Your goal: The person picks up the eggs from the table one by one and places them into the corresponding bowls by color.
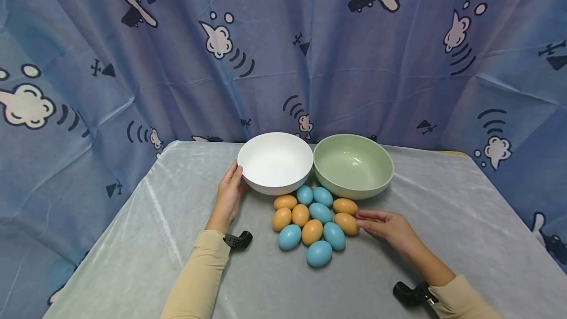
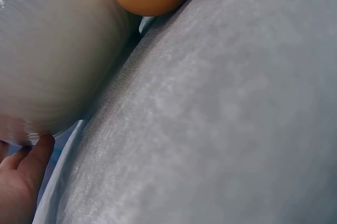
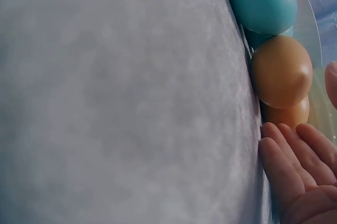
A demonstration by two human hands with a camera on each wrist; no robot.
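My left hand (image 1: 228,197) rests against the left outer side of a white bowl (image 1: 272,161), its fingers extended along the wall. In the left wrist view, fingertips (image 2: 45,142) touch the bowl's outside. My right hand (image 1: 390,229) reaches in from the right with straight fingers. Its fingertips are right at an orange egg (image 1: 347,224), at the right edge of a cluster of orange and blue eggs. Another orange egg (image 1: 345,206) lies just behind that one. In the right wrist view, the palm faces up beside an orange egg (image 3: 283,71), thumb apart.
A green bowl (image 1: 353,166) stands right beside the white one. In front of both lie several blue eggs (image 1: 319,253) and orange eggs (image 1: 312,232) close together on the grey cloth (image 1: 261,279). A patterned blue curtain (image 1: 274,78) hangs behind the table.
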